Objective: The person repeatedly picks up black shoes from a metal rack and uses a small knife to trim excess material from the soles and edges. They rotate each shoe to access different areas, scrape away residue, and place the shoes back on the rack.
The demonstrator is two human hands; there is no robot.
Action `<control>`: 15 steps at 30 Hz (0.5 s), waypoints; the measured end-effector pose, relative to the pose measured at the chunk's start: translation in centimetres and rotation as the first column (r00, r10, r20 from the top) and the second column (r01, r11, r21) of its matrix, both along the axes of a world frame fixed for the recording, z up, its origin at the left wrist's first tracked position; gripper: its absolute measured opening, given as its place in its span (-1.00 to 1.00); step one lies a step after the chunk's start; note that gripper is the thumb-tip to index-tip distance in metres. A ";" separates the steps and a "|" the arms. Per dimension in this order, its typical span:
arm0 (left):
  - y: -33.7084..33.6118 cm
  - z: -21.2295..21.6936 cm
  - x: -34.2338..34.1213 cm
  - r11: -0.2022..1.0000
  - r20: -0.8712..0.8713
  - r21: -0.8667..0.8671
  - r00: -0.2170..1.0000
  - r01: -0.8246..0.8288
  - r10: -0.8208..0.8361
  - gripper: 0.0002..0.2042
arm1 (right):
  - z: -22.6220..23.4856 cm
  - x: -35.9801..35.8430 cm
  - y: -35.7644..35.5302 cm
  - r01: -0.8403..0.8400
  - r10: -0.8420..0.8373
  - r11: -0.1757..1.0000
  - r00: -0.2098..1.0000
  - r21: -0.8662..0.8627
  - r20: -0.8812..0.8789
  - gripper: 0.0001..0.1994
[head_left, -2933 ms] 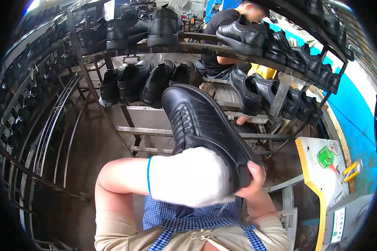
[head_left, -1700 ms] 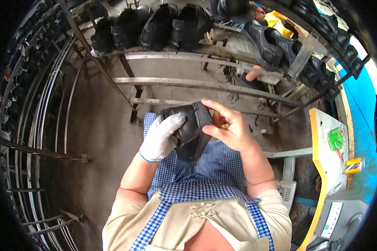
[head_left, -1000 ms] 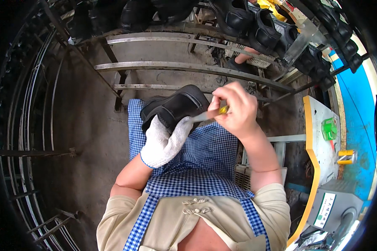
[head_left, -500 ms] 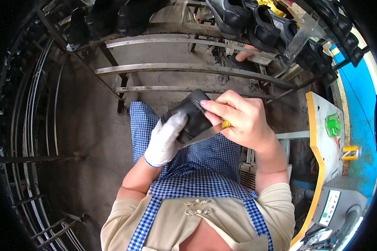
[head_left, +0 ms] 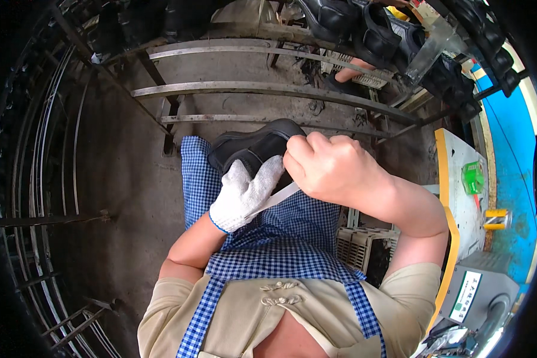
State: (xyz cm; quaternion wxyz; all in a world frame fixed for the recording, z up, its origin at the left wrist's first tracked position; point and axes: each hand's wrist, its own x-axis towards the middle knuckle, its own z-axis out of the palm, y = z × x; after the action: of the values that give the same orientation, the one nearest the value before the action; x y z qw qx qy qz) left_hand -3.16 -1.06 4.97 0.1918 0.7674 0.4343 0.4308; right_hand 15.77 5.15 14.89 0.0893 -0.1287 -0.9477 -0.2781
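Note:
My left hand point(head_left: 244, 194), in a white knitted glove, grips a black leather shoe point(head_left: 238, 146) over my lap, thumb across its near side. My bare right hand point(head_left: 337, 167) is closed at the right end of the shoe, its fingers curled tight. Out of this fist a flat, pale knife blade point(head_left: 280, 197) slants down and left beneath the shoe, toward the glove. The fist covers the handle; a bit of yellow shows there in the earlier frame. My right fingers hide part of the shoe, and I cannot tell whether the blade touches it.
Ahead stands a metal rack point(head_left: 268, 89) with black shoes point(head_left: 379, 39) on top. More metal racking point(head_left: 48, 149) lines the left. On the right are a yellow-edged table point(head_left: 444, 173), a green container point(head_left: 473, 178) and a grey machine point(head_left: 483, 286). A plastic crate point(head_left: 355, 247) sits beside my lap.
The shoe has been turned, showing more of its side and sole edge. My right hand has rolled over into a fist, its elbow swinging outward to the right.

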 end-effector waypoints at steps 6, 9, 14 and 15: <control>-0.2 1.1 0.3 0.777 0.625 -0.540 0.772 0.323 0.113 -0.67 | -2.2 0.7 1.2 -0.123 -0.003 0.947 0.920 -0.296 -0.393 -0.82; -0.3 2.3 0.5 0.861 0.634 -0.419 0.772 0.288 0.050 -0.66 | -3.0 0.7 1.3 -0.170 -0.072 0.903 0.845 -0.395 -0.530 -0.74; -1.4 1.8 1.0 0.867 0.793 -0.451 0.541 0.212 0.281 -0.68 | -4.6 -0.4 -0.5 -0.273 -0.444 0.652 0.619 -0.708 -0.647 -0.78; -1.3 1.5 0.9 0.870 0.840 -0.448 0.430 0.205 0.331 -0.69 | -5.1 -0.5 -1.4 -0.279 -0.597 0.493 0.581 -0.824 -0.553 -0.77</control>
State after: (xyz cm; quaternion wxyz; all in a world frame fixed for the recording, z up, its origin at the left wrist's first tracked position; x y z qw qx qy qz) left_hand -2.23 -2.31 6.47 0.5625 0.3249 0.3869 0.6545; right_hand 15.26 3.71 9.82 0.3948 -0.3648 -0.7850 0.3080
